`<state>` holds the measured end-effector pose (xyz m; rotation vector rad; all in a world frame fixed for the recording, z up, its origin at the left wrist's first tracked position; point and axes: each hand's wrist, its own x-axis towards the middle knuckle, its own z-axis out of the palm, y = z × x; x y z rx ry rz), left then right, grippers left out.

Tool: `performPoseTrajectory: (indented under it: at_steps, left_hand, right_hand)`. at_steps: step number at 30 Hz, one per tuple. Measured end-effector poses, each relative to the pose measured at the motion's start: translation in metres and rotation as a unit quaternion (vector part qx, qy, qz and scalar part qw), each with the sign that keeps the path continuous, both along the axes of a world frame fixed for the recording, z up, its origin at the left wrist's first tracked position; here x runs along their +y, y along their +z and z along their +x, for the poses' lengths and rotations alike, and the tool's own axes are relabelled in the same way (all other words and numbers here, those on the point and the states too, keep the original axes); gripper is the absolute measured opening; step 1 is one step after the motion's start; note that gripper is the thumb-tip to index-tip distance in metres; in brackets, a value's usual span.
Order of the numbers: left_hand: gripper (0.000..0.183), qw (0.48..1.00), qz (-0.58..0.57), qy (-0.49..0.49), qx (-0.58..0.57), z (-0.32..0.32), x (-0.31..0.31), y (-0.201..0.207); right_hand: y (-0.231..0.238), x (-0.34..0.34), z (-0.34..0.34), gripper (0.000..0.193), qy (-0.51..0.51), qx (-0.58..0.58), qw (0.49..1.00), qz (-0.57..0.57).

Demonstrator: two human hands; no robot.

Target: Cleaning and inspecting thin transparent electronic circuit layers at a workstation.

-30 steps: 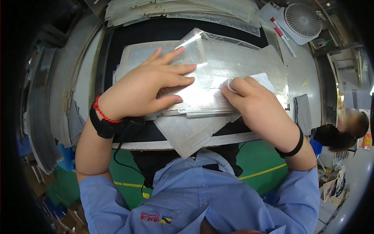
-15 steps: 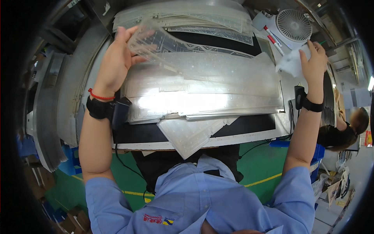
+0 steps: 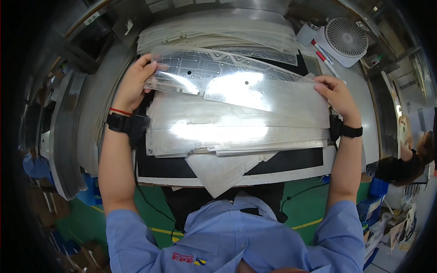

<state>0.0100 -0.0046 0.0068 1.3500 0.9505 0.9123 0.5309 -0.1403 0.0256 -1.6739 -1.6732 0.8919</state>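
A clear plastic sheet point(image 3: 227, 86) printed with fine circuit lines is stretched between my hands, tilted above a stack of similar sheets point(image 3: 236, 129). My left hand point(image 3: 135, 82) grips its left end, thumb on top and fingers behind it. At the opposite end, my right hand point(image 3: 336, 93) pinches the sheet's corner between thumb and fingers. Bright glare hides part of the printing. One loose sheet point(image 3: 218, 170) sticks out cornerwise from under the stack, over the table's front edge.
Behind lies another pile of clear sheets point(image 3: 218, 29). A white fan point(image 3: 347, 38) stands at the far right, with red and white markers point(image 3: 321, 55) beside it. Metal racks of sheets point(image 3: 66, 132) flank the left. Another person point(image 3: 409, 159) is at the right edge.
My right hand has come left and nearer, from the fan side onto the sheet's right end; the white cloth it held no longer shows. The sheet, curled before, is now spread out.
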Motion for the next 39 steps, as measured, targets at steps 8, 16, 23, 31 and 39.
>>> performPoseTrajectory:
  at_steps: [8, 16, 23, 31, 39]
  left_hand:
    - [0.023, 1.0, -0.007, 0.009, -0.013, 0.009, 0.005, -0.014]
    - [0.024, 1.0, -0.023, -0.018, 0.002, 0.003, 0.008, -0.016]
    - [0.021, 1.0, 0.005, -0.015, 0.011, 0.006, 0.003, -0.012]
    - [0.017, 0.998, 0.012, -0.062, 0.028, 0.024, -0.015, 0.0]
    - [0.019, 0.999, 0.029, -0.024, -0.023, 0.016, -0.007, -0.009]
  right_hand:
    - [-0.01, 0.003, 0.009, 0.014, -0.052, 0.113, 0.99, 0.061]
    - [-0.006, 0.003, 0.013, 0.017, -0.055, 0.112, 0.992, 0.026]
    - [-0.001, 0.0, 0.002, 0.021, -0.035, 0.027, 0.994, 0.099]
    - [0.001, -0.002, -0.025, 0.041, 0.092, -0.171, 0.957, 0.216]
    - [0.019, -0.007, -0.027, 0.035, 0.103, -0.149, 0.965, 0.188]
